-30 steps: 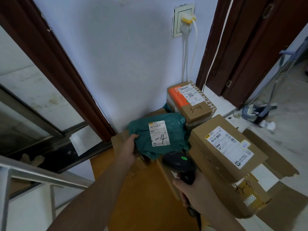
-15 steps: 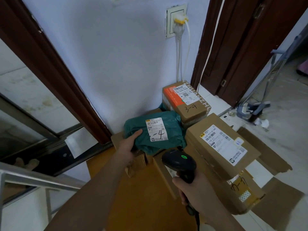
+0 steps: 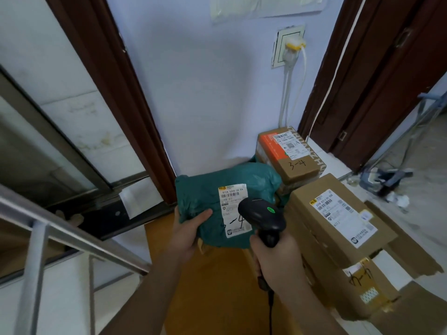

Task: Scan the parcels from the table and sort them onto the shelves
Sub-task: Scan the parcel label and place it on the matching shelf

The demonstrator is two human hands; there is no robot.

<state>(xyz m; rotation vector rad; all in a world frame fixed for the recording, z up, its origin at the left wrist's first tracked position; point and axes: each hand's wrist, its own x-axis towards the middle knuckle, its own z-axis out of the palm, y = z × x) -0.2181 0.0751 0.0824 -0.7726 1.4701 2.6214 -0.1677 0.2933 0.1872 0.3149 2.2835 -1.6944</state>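
A green plastic mailer parcel (image 3: 205,197) with a white label marked "-4" is lifted at its near left corner by my left hand (image 3: 188,228), thumb on top. My right hand (image 3: 275,257) grips a black barcode scanner (image 3: 262,217) with a green light, its head over the mailer's label. To the right lies a flat brown box (image 3: 338,213) with a white label, stacked on another brown box (image 3: 358,286) marked by hand. Behind stands a small box (image 3: 295,153) with an orange side, marked "3-4".
The parcels sit on a wooden table (image 3: 212,286) against a pale wall with a socket and cables (image 3: 290,52). A metal railing (image 3: 48,238) runs at the left. Dark door frames stand on both sides. Flattened cardboard (image 3: 416,243) and clutter lie on the floor at right.
My left hand took hold of the green mailer and pulled it toward me off the pile. The scanner in my right hand moved up over its label.
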